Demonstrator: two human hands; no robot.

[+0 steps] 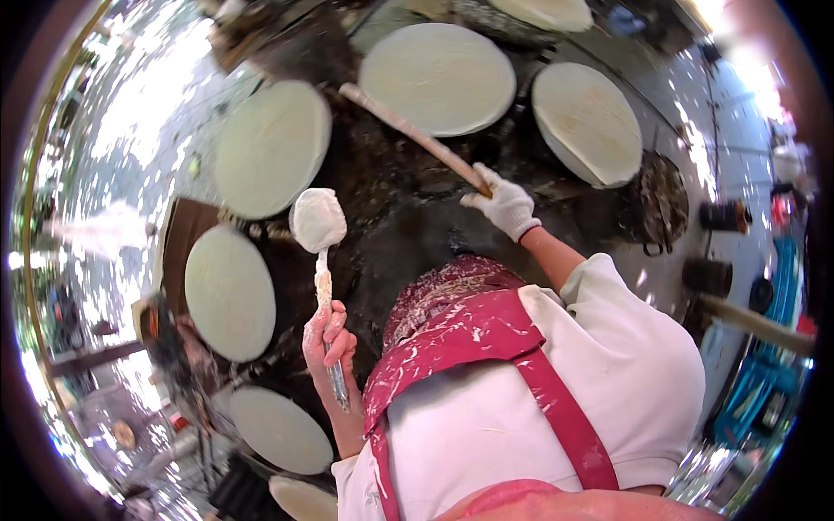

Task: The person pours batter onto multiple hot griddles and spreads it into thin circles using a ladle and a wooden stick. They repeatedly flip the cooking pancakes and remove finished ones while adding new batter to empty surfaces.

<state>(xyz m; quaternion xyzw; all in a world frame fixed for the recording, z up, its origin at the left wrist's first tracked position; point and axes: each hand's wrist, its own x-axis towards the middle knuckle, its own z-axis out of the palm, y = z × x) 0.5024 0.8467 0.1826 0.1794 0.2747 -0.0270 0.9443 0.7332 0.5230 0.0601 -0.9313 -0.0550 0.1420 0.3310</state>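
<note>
My bare left hand (332, 345) is closed around the handle of a batter-coated ladle (319, 221), its bowl full of thick white batter and pointing away from me. My right hand (505, 202), in a white knit glove, grips the near end of a long wooden stick (417, 137). The stick's far end lies between two large pale rounds of batter or flatbread, one at the upper left (273, 150) and one at the top centre (436, 78). More such rounds curve about me, at the right (586, 124), the left (230, 293) and the lower left (280, 430).
A dark, stained surface (404, 228) lies between the rounds and my splattered red apron (456, 325). At the right are a dark round vessel with a handle (661, 202) and dark cylindrical containers (707, 277). Brown cardboard (186, 254) stands behind the left round.
</note>
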